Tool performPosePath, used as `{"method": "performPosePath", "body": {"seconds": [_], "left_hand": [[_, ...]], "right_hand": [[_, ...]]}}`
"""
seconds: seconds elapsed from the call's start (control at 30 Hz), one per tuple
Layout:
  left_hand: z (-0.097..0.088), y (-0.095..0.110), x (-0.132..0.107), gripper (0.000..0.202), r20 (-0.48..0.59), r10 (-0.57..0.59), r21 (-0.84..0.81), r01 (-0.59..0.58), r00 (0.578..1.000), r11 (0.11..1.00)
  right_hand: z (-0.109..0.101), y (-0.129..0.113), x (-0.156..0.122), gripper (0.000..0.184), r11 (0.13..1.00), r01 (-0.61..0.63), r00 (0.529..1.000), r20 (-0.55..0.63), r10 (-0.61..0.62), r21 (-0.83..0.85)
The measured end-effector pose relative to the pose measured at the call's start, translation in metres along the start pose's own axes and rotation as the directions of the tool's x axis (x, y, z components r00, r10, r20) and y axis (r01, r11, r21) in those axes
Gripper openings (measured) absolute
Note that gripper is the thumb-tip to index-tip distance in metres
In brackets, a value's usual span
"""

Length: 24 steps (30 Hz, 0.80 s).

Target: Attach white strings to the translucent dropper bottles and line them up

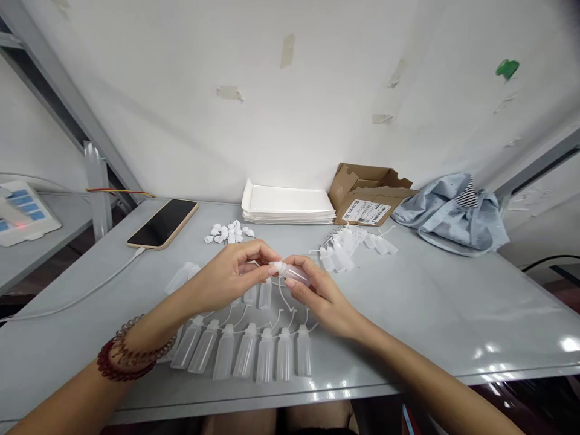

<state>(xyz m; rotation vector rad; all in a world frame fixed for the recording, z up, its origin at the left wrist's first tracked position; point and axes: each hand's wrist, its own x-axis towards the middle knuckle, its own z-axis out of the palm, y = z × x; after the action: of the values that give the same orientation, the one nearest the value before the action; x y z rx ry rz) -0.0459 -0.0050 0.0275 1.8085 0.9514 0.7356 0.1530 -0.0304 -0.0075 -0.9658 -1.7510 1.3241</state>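
Above the middle of the table I hold a small translucent squeeze bottle (pixel 296 274) on its side, its neck pointing left. My right hand (pixel 317 290) is closed round the bottle's body. With thumb and fingertips, my left hand (pixel 242 269) pinches the white tip (pixel 277 265) at the neck; fingers partly cover it. A thin strap hangs below the neck. Nearer to me lies a row of several similar bottles (pixel 247 350) with straps and open necks. More bottles lie partly hidden behind my left hand. Small white caps (pixel 231 230) are heaped beyond that hand.
Bottles with thin metal tips (pixel 339 248) lie in a pile at right. Behind stand stacked white trays (pixel 290 202), an open cardboard box (pixel 367 202) and a crumpled blue cloth (pixel 453 217). At left a phone (pixel 164 223) is plugged into a white cable (pixel 97 287).
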Motion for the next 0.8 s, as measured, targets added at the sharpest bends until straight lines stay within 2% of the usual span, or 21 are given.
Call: {"method": "performPosePath", "body": {"seconds": [0.1,0.27,0.37,0.47,0.57,0.7,0.8], "left_hand": [[-0.0005,-0.0028,0.0009,0.014,-0.01,0.062,0.064,-0.061,0.998,0.996],[-0.0013,-0.006,0.0019,0.014,0.019,0.137,0.205,-0.138,0.99,0.969],[-0.0023,-0.0049,0.0012,0.016,0.055,0.083,0.104,-0.088,0.995,0.991],[-0.003,-0.0032,0.0009,0.017,0.086,0.015,0.003,-0.015,0.996,1.0],[-0.0026,-0.0026,0.0015,0.017,0.089,0.002,-0.028,0.0,0.996,1.0],[-0.0012,-0.0035,0.0017,0.017,0.045,0.094,0.1,-0.098,0.995,0.99],[-0.0006,-0.0035,0.0014,0.018,0.046,0.123,0.156,-0.129,0.991,0.979]], "right_hand": [[-0.0013,-0.002,0.0023,0.027,0.973,-0.107,0.994,0.056,0.098,0.204],[-0.0063,-0.0004,0.0065,0.026,0.851,-0.249,0.966,0.185,0.182,0.462],[-0.0078,0.0026,0.0061,0.023,0.829,-0.256,0.96,0.228,0.16,0.497],[-0.0063,0.0046,0.0042,0.025,0.85,-0.204,0.971,0.211,0.113,0.486],[-0.0049,0.0036,0.0033,0.027,0.85,-0.201,0.973,0.201,0.114,0.487],[-0.006,0.0001,0.0052,0.024,0.799,-0.264,0.959,0.234,0.159,0.539],[-0.0069,0.0001,0.0065,0.022,0.795,-0.25,0.964,0.215,0.154,0.552]]}}
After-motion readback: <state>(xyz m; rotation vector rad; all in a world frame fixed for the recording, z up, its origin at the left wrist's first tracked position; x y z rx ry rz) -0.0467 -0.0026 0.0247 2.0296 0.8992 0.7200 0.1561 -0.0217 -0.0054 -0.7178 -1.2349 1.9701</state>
